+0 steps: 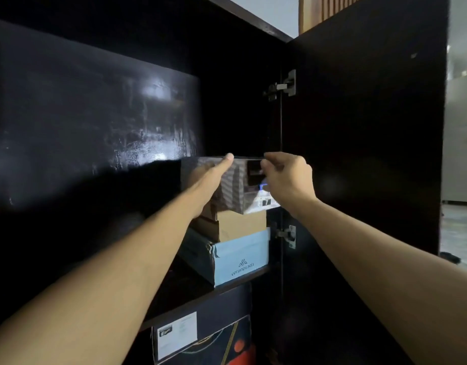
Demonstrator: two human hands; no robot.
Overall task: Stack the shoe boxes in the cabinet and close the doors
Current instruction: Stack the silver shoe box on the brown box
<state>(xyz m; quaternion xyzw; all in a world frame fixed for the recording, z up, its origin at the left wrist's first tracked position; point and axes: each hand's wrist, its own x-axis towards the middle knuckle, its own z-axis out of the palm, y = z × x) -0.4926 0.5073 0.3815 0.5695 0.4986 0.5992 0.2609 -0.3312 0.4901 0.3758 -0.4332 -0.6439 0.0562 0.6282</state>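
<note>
My left hand (210, 177), arm outstretched, fingers straight, presses the grey shoe box (239, 185); my right hand (286, 177) pinches its front edge, atop the tan box (240, 223) and blue box (240, 255).

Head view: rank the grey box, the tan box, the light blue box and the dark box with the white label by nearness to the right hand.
From the right hand:
1. Grey box, top of the stack, held by it.
2. Tan box, directly beneath.
3. Light blue box, bottom of the stack.
4. Dark box with the white label, shelf below.
</note>
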